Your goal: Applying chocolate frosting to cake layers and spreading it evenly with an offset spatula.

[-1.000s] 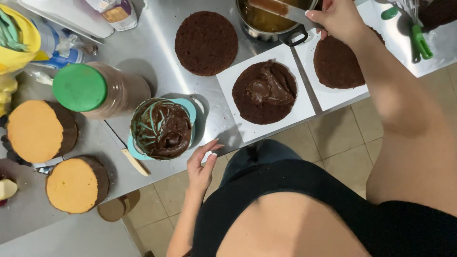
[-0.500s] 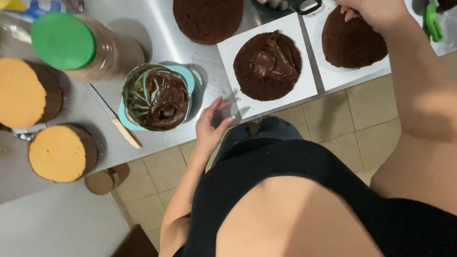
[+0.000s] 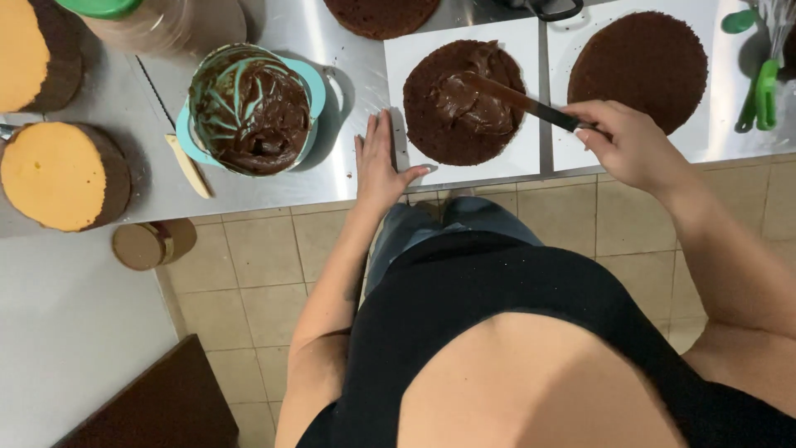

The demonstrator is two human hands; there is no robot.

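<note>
1. The right hand point(image 3: 632, 148) was closed around the dark handle of a spatula point(image 3: 521, 101), fingers curled over it.
2. The spatula's blade reached left from that hand and lay in a mound of chocolate filling point(image 3: 466, 101) on top of a round chocolate cake layer point(image 3: 461, 104).
3. That cake layer sat on a white board point(image 3: 406, 62) on the steel counter point(image 3: 348, 178), near the counter's front edge.
4. The left hand point(image 3: 380, 163) held nothing; it rested flat and spread on the counter, fingers against the left edge of the white board.
5. Just right of the frosted layer, a second chocolate layer point(image 3: 643, 65) lay bare on its own white board point(image 3: 572, 149).
6. Left of the resting hand stood a teal bowl point(image 3: 249, 108) smeared with chocolate filling, a knife point(image 3: 178, 149) lying beside it.
7. Farther left, two yellow cake rounds point(image 3: 58, 176) with dark sides sat on the counter.
8. A green-handled utensil point(image 3: 764, 93) lay at the far right edge.
</note>
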